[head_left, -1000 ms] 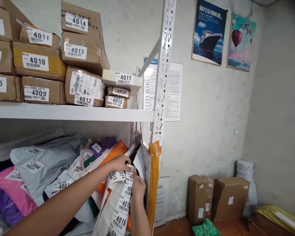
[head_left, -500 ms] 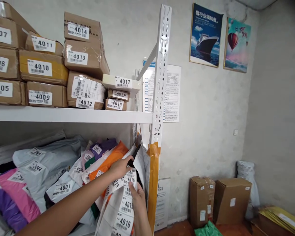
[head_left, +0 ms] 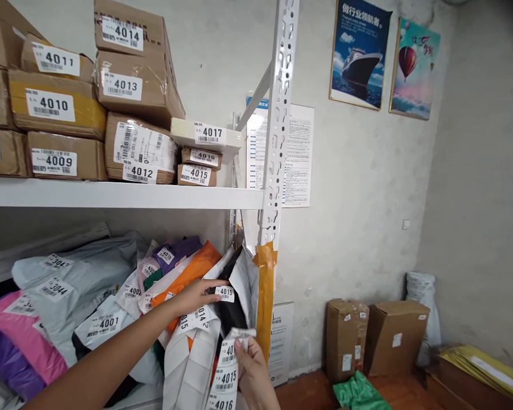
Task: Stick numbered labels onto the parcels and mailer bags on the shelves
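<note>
Label 4015 (head_left: 226,294) on blk bag (head_left: 231,314) amid shelved pkgs (head_left: 96,262); L hand (head_left: 196,297) touching, can't tell grip; R hand (head_left: 253,367) pinching label strip (head_left: 226,373).

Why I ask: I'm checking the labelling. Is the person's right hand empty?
No, the right hand holds a strip of numbered labels, with the thumb pressed on its upper part.

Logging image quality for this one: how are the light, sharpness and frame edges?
Head view: soft light, dimmer beneath the white shelf; same view: 4015 on the strip of labels reads clearly, while small print on the wall notice does not; also in the head view, the top right corner goes black.
</note>
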A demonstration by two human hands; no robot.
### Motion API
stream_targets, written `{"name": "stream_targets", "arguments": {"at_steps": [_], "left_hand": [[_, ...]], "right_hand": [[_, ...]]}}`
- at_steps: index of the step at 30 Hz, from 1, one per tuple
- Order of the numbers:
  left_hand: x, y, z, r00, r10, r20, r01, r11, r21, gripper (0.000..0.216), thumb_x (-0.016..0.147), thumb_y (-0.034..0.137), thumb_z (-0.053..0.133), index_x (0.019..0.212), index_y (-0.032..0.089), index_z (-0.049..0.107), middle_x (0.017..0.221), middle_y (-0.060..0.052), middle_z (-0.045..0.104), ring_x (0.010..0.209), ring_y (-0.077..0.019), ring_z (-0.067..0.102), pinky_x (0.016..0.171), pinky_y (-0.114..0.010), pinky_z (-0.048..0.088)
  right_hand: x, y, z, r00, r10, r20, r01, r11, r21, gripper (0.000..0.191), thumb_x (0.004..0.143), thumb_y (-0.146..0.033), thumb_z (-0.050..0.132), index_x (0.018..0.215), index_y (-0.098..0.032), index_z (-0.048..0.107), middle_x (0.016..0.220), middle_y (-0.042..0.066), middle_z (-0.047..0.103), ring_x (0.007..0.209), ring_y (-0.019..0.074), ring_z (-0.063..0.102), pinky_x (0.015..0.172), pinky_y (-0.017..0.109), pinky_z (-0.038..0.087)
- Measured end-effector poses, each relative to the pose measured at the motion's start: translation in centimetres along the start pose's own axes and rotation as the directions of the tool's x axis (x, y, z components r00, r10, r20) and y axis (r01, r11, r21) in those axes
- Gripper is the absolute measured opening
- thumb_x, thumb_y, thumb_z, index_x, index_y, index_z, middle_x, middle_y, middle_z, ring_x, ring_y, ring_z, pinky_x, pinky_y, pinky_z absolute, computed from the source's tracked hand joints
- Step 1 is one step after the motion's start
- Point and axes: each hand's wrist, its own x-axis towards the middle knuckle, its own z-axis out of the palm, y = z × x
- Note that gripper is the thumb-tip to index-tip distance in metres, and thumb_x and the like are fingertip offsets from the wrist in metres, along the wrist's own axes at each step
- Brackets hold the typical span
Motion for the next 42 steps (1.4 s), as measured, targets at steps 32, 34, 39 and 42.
{"name": "stream_targets", "arguments": {"at_steps": [32,34,39,42], "left_hand": [[7.1,5.4,-0.7,0.911,-0.405,-0.074,0.411,0.908,0.085,0.024,0.082,0.037,0.065,0.078,0.013,0.064,0.08,-0.001,0.066,0.081,-0.0177,0.063,0.079,-0.035,0.05],[6.9,5.6,-0.8,0.902,-0.426,-0.067,0.431,0.897,0.1,0.022,0.082,0.036,0.065,0.078,0.014,0.064,0.08,-0.001,0.066,0.081,-0.0175,0.063,0.079,-0.035,0.05],[6.5,6.4,-0.5,0.893,-0.443,-0.076,0.449,0.881,0.146,0.016,0.082,0.029,0.066,0.089,0.015,0.064,0.093,-0.004,0.066,0.09,-0.0181,0.061,0.082,-0.037,0.049],[6.2,6.4,-0.3,0.898,-0.431,-0.094,0.44,0.882,0.166,0.02,0.083,0.03,0.064,0.097,0.015,0.063,0.1,-0.005,0.065,0.095,-0.0193,0.061,0.085,-0.039,0.049]], "right_hand": [[9.3,-2.5,5.4,0.854,-0.144,-0.5,0.171,0.985,0.01,0.034,0.058,-0.044,0.075,0.076,-0.017,0.065,0.083,0.01,0.076,0.083,0.0263,0.071,0.071,0.033,0.056],[8.7,-2.5,5.3,0.873,-0.132,-0.47,0.158,0.987,0.016,0.036,0.054,-0.04,0.079,0.078,-0.017,0.065,0.089,0.011,0.076,0.089,0.0276,0.07,0.072,0.033,0.057],[7.4,-2.4,5.0,0.894,-0.083,-0.439,0.098,0.995,0.011,0.039,0.058,-0.046,0.078,0.078,-0.016,0.065,0.082,0.012,0.076,0.08,0.0285,0.071,0.058,0.032,0.055],[6.6,-2.5,5.1,0.906,-0.058,-0.419,0.07,0.997,0.013,0.041,0.054,-0.048,0.081,0.074,-0.017,0.063,0.075,0.01,0.075,0.072,0.027,0.071,0.052,0.032,0.052]]}}
